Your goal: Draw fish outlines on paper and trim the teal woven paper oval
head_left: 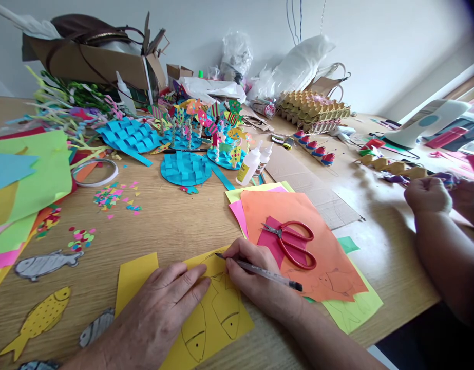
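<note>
Right fingers [239,247] pinch a pen [268,273]; left fingers [188,276] spread on yellow paper [210,316]; scissors [280,234] nearby.

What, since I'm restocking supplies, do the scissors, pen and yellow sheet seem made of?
Scissors: thin grey blades, likely metal; smooth, shiny red handles, perhaps plastic-coated.
Pen: probably clear, glossy plastic, as its barrel looks see-through.
Yellow sheet: matte, flat and crisp-edged, so paper or thin card.

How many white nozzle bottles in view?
3: front bottle and rear bottle together near center, third bottle by the cardboard box. More may be hidden.
</note>
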Available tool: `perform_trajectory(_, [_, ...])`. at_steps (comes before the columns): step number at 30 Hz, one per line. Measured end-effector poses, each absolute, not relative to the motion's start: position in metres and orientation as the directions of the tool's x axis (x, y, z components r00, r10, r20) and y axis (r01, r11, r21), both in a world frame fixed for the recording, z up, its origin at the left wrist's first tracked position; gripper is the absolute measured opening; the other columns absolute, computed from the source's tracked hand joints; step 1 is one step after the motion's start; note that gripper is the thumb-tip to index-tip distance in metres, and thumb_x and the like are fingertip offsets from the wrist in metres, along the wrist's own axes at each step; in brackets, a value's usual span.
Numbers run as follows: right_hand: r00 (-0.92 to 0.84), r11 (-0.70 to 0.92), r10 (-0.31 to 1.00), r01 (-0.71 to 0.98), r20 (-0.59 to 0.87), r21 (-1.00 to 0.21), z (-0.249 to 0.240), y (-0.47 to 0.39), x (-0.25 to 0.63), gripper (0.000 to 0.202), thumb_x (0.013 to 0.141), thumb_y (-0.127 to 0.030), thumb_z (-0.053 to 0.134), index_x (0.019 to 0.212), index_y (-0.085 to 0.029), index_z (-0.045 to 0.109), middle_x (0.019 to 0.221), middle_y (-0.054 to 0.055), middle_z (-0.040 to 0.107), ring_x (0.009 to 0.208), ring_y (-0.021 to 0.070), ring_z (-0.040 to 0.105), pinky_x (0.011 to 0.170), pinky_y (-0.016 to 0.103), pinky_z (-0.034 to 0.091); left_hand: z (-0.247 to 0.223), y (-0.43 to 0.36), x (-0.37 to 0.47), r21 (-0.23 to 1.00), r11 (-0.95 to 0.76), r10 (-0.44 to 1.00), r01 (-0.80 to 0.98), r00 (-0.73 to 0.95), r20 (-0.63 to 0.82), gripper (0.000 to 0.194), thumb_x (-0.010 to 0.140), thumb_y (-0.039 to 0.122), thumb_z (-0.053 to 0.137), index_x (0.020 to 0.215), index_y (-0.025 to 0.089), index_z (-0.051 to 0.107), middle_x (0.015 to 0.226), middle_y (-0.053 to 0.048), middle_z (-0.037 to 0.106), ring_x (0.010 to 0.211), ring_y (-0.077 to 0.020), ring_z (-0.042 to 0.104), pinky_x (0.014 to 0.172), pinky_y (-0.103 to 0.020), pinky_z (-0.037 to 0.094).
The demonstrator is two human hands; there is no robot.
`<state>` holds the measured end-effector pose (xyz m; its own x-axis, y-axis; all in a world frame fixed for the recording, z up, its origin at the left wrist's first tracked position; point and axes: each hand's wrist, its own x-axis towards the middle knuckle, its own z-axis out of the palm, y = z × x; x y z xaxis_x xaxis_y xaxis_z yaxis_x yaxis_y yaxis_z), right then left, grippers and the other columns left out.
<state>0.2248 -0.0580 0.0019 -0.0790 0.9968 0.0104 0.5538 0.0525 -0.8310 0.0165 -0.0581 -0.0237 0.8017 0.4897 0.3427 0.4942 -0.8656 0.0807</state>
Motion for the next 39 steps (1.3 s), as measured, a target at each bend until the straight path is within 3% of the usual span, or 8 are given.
perform_trajectory(39, [-0.057,0.006,0.998,0.552,-0.03,-0.834,0.0046,-0.0582,0.2266,0.008,0.071,-0.014,0.048,0.068,-0.019,0.052,0.052,-0.006,0.046,0.046,0.0086,0.04,0.045,0.019,0.031,-0.0208,-0.0572,0.0165,0.067,-0.866,0.485,0.495,0.802,0.348,0.05,0.081,-0.002,0.03,0.118,0.019,0.056,0.116,-0.001,0.061,0.102,-0.0196,0.051,0.084,-0.032,0.048])
